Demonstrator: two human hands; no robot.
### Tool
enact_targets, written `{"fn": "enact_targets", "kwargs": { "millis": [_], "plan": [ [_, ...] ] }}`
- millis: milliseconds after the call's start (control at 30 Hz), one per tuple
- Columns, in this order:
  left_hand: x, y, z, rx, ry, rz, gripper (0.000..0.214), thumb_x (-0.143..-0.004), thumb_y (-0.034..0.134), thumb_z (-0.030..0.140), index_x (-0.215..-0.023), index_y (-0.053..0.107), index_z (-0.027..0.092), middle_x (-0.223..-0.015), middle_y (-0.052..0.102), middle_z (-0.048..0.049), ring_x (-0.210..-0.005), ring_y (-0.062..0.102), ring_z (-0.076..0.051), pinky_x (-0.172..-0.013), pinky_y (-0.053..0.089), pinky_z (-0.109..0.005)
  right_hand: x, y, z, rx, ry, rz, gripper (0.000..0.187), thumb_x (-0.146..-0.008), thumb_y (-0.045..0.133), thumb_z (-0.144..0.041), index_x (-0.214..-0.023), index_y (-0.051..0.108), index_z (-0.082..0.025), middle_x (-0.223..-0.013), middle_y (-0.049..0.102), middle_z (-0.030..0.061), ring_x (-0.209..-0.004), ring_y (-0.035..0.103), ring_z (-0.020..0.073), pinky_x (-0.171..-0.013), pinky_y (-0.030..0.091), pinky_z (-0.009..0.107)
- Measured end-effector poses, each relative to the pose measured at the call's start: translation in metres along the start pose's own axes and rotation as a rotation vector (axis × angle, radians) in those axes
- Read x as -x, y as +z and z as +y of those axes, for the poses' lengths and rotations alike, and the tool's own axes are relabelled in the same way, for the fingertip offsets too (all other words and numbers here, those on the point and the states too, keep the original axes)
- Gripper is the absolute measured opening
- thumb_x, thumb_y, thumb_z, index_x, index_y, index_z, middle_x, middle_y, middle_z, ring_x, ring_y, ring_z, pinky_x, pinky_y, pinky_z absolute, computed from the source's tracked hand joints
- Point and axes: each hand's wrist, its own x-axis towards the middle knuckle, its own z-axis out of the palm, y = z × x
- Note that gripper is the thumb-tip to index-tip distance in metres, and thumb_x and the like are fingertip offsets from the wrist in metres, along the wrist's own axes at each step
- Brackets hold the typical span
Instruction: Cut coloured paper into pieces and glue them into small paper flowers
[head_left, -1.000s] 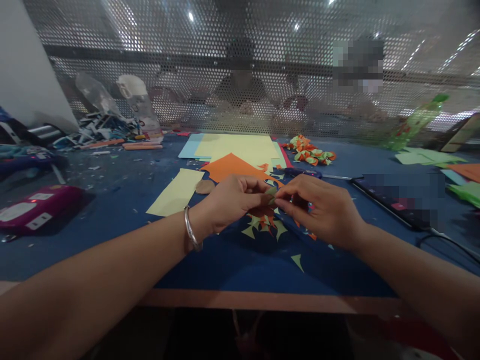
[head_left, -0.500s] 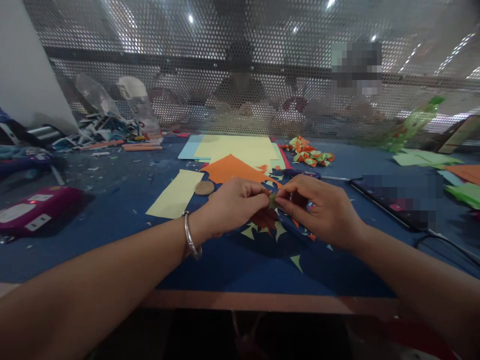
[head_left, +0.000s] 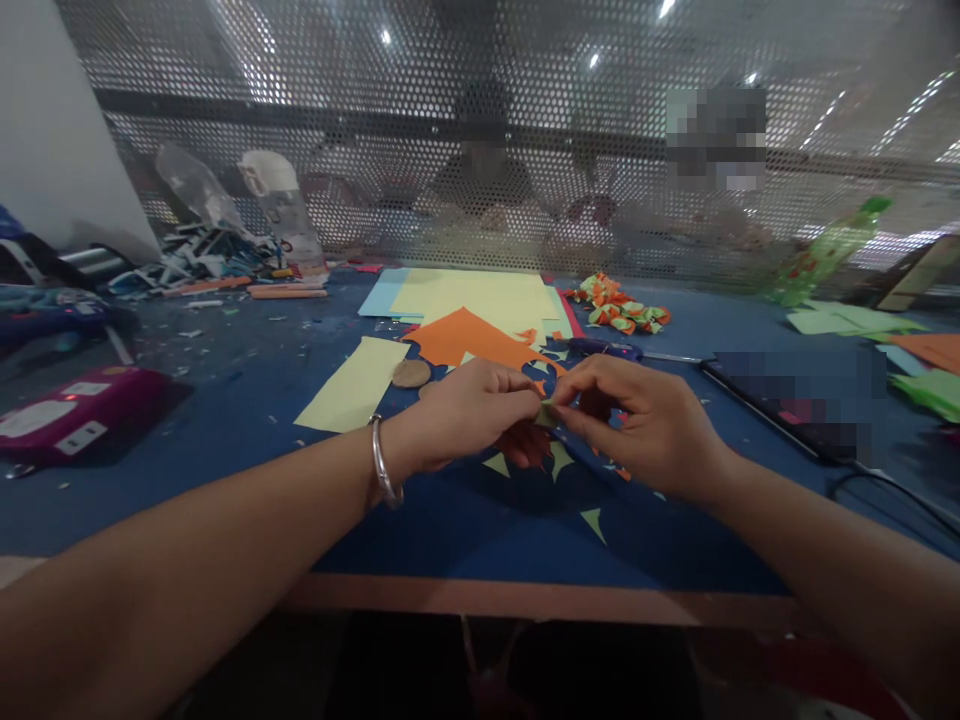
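Note:
My left hand [head_left: 491,405] and my right hand [head_left: 630,415] meet over the table, fingers pinched on a small yellow-green piece of paper [head_left: 548,408]. Its exact shape is mostly covered by my fingertips. Below lie yellow-green paper scraps [head_left: 594,524] with curved edges. Just behind my hands is an orange sheet of paper [head_left: 465,335] with rounded cut-outs. A round brown disc [head_left: 412,373] and a pale yellow strip of paper [head_left: 352,385] rest left of my left hand.
Stacked paper sheets [head_left: 472,292] and a pile of orange-green crumpled pieces [head_left: 628,316] lie at the back. A phone [head_left: 787,405] is at right, a purple box [head_left: 79,410] at left. A clear bottle [head_left: 281,210] stands before the perforated metal screen [head_left: 420,130].
My fingers have shifted slightly around the small paper, which sits a little lower in the pinch. The view has moved a touch; the rest is unchanged.

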Motion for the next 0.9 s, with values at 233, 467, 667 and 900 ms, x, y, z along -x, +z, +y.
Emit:
{"fn": "enact_targets", "kwargs": {
  "millis": [233, 467, 667, 900],
  "plan": [
    [0.002, -0.005, -0.004, 0.090, 0.044, -0.076, 0.009, -0.082, 0.065, 0.019, -0.076, 0.066, 0.012, -0.070, 0.074, -0.0056, -0.065, 0.073, -0.014, -0.065, 0.059, -0.025, -0.001, -0.001, -0.002, 0.002, 0.018, 0.032, 0.003, -0.089, 0.066, -0.016, -0.086, 0.066, -0.017, -0.071, 0.061, -0.0029, -0.053, 0.052, 0.0067, -0.053, 0.043, 0.021],
    [0.000, -0.009, -0.008, -0.044, 0.118, -0.077, 0.003, -0.082, 0.068, 0.008, -0.083, 0.068, 0.011, -0.075, 0.075, -0.0041, -0.069, 0.074, -0.013, -0.069, 0.060, -0.023, 0.000, -0.001, 0.000, -0.012, 0.037, 0.031, 0.005, -0.091, 0.068, -0.022, -0.092, 0.066, -0.017, -0.073, 0.063, -0.0023, -0.052, 0.053, 0.0068, -0.053, 0.043, 0.023],
    [-0.002, -0.010, -0.008, -0.012, 0.125, -0.099, 0.002, -0.086, 0.068, 0.011, -0.085, 0.067, 0.010, -0.072, 0.074, -0.0022, -0.067, 0.073, -0.011, -0.068, 0.060, -0.021, 0.000, -0.002, 0.004, -0.028, 0.064, 0.014, 0.014, -0.092, 0.068, -0.028, -0.100, 0.068, -0.017, -0.075, 0.064, -0.0011, -0.054, 0.055, 0.0075, -0.053, 0.045, 0.023],
    [-0.001, -0.014, -0.006, -0.076, 0.182, -0.166, 0.005, -0.087, 0.067, 0.015, -0.084, 0.067, 0.012, -0.078, 0.075, -0.0038, -0.070, 0.072, -0.011, -0.070, 0.059, -0.023, -0.001, -0.003, 0.002, -0.058, 0.084, 0.003, 0.017, -0.090, 0.070, -0.032, -0.097, 0.068, -0.016, -0.077, 0.066, 0.0003, -0.053, 0.055, 0.0074, -0.051, 0.045, 0.022]
  ]
}}
